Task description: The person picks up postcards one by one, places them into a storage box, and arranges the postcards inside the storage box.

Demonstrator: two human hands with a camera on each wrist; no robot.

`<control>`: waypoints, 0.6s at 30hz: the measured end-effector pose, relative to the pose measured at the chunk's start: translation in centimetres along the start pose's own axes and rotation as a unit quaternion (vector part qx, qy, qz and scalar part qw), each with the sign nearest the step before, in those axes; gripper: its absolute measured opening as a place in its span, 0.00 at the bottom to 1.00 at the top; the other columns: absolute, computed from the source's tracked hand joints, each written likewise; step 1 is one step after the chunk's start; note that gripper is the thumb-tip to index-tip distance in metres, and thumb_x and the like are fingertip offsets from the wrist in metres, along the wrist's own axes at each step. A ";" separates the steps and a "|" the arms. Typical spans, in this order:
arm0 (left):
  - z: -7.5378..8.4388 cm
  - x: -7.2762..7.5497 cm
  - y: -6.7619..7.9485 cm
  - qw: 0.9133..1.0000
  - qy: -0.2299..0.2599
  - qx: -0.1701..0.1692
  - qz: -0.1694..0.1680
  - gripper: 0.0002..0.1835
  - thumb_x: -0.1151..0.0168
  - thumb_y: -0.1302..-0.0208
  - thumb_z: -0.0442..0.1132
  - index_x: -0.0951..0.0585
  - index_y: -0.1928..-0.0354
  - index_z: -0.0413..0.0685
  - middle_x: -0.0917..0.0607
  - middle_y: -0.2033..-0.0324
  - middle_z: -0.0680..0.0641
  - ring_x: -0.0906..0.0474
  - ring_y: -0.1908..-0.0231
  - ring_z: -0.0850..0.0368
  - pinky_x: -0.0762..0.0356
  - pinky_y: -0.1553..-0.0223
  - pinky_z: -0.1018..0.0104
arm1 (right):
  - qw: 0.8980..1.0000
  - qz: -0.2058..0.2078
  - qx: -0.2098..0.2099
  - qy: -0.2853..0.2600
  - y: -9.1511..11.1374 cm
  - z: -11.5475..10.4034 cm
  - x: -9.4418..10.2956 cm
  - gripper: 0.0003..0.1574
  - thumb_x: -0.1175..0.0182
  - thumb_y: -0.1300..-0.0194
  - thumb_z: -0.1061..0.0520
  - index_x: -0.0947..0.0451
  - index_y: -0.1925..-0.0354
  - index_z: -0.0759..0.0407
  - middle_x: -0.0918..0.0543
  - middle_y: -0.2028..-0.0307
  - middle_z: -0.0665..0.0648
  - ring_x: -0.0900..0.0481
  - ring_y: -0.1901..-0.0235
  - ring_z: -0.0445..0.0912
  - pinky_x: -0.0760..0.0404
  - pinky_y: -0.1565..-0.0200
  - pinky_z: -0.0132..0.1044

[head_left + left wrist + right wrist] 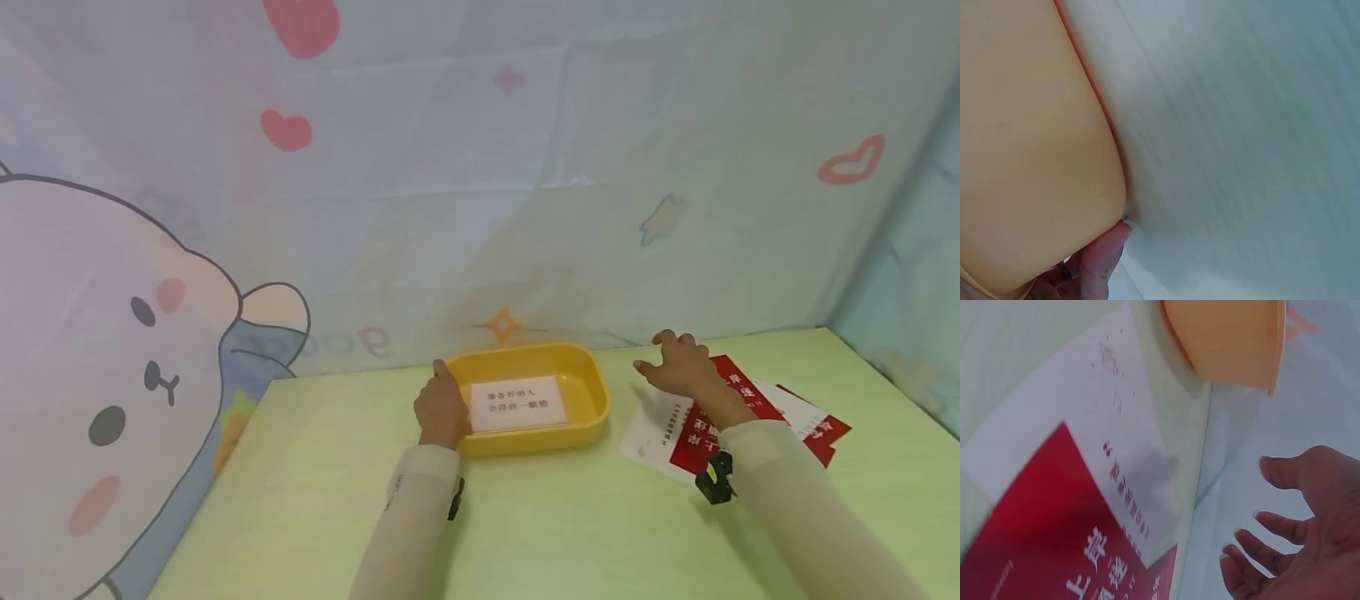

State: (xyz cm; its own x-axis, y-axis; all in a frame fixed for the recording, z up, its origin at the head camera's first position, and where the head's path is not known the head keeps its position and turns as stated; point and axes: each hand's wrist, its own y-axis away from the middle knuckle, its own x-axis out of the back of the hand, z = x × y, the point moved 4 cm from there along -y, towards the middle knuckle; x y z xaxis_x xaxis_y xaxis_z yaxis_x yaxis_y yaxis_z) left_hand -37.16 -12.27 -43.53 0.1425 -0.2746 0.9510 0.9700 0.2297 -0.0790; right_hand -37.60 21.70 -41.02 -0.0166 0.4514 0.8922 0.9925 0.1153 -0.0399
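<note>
In the head view, my left hand [441,410] grips the left end of a yellow plastic tray [536,442], thumb at the rim. Inside the tray lies a white card [517,406] with printed characters. The left wrist view shows the tray's side wall [1041,137] with fingers [1102,259] against its lower corner. My right hand [681,367] hovers with spread, slightly bent fingers and holds nothing. Below it, red and white printed cards overlap; a red card [1054,531] partly covers a white card [1079,400].
More cards, among them a red one [821,432], fan out to the right. The pale green tabletop [555,525] meets a printed cloth backdrop [465,208] behind the tray. Another cloth side [915,275] stands at the right.
</note>
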 end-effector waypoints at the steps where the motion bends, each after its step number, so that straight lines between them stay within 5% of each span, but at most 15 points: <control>1: 0.0 -0.1 0.1 1.000 0.001 -0.001 0.002 0.23 0.40 0.35 0.31 0.36 0.42 0.37 0.14 0.67 0.36 0.14 0.68 0.42 0.16 0.68 0.51 | 1.000 -0.007 -0.003 0.009 0.1 0.3 0.0 0.38 0.46 0.30 0.50 0.40 0.37 0.79 0.34 0.45 0.86 0.34 0.48 0.80 0.30 0.47 0.69; 8: -0.3 0.0 0.3 1.000 -0.002 -0.001 0.007 0.23 0.41 0.34 0.32 0.36 0.41 0.36 0.14 0.67 0.36 0.14 0.68 0.42 0.16 0.68 0.51 | 0.996 -0.060 -0.008 0.062 1.1 1.8 -0.2 0.44 0.35 0.39 0.53 0.41 0.39 0.81 0.33 0.47 0.85 0.34 0.50 0.75 0.31 0.46 0.68; 18: -0.3 0.0 0.3 1.000 0.000 0.002 -0.005 0.26 0.41 0.34 0.32 0.38 0.37 0.36 0.14 0.65 0.35 0.13 0.67 0.42 0.16 0.67 0.52 | 0.987 -0.120 -0.047 0.091 1.8 3.9 0.4 0.62 0.23 0.54 0.43 0.42 0.39 0.81 0.35 0.48 0.86 0.35 0.52 0.75 0.25 0.49 0.68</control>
State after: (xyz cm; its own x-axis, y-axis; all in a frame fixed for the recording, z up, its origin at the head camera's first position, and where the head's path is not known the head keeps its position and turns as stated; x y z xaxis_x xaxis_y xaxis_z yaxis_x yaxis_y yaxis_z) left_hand -36.82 -12.53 -43.65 0.1335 -0.2768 0.9516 0.9704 0.2317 -0.0688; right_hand -36.31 25.53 -42.46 -0.2401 0.2535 0.9371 0.9694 0.1133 0.2177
